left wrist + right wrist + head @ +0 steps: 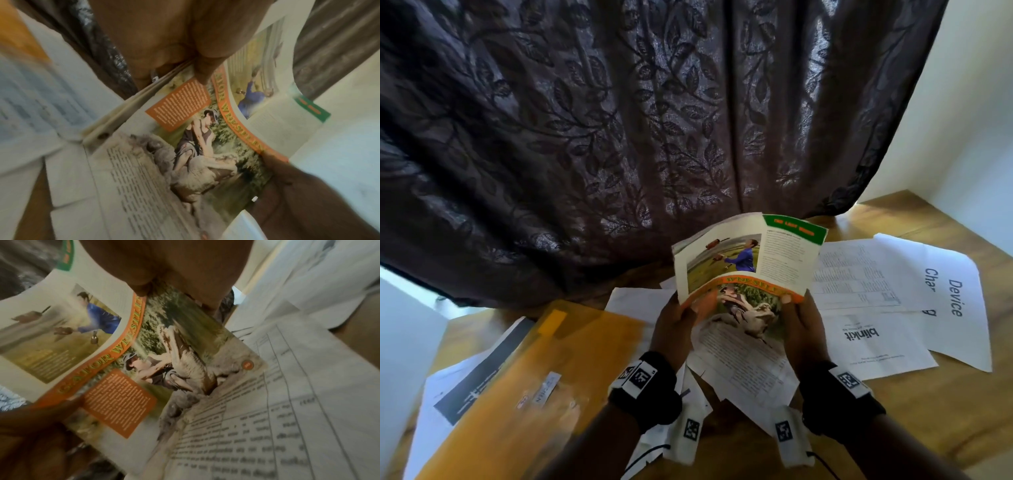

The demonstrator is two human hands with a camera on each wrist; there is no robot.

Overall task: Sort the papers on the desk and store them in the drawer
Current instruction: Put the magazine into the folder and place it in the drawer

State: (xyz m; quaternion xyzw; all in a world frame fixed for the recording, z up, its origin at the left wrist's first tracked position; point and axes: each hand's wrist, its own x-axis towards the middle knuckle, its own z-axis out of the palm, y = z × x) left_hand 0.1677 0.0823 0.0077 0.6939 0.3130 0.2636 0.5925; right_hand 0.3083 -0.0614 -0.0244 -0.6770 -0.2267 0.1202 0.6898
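I hold a bundle of colour magazine pages (743, 281) above the desk with both hands. The front page has an orange band and a photo of a man wrestling an alligator (197, 146) (164, 369). Behind it stands a page with a figure in blue and a green header (794, 229). My left hand (678, 322) grips the bundle's left edge, thumb on the front. At the right edge my right hand (799, 325) grips it, thumb on the orange band. The lower part of the pages hangs between my wrists.
A yellow translucent folder (544, 373) lies at the left on the wooden desk (945, 404), over white sheets. White printed sheets lie at the right, among them one reading "blinkit" (859, 334) and one reading "Device" (955, 298). A dark leaf-patterned curtain (619, 120) hangs behind.
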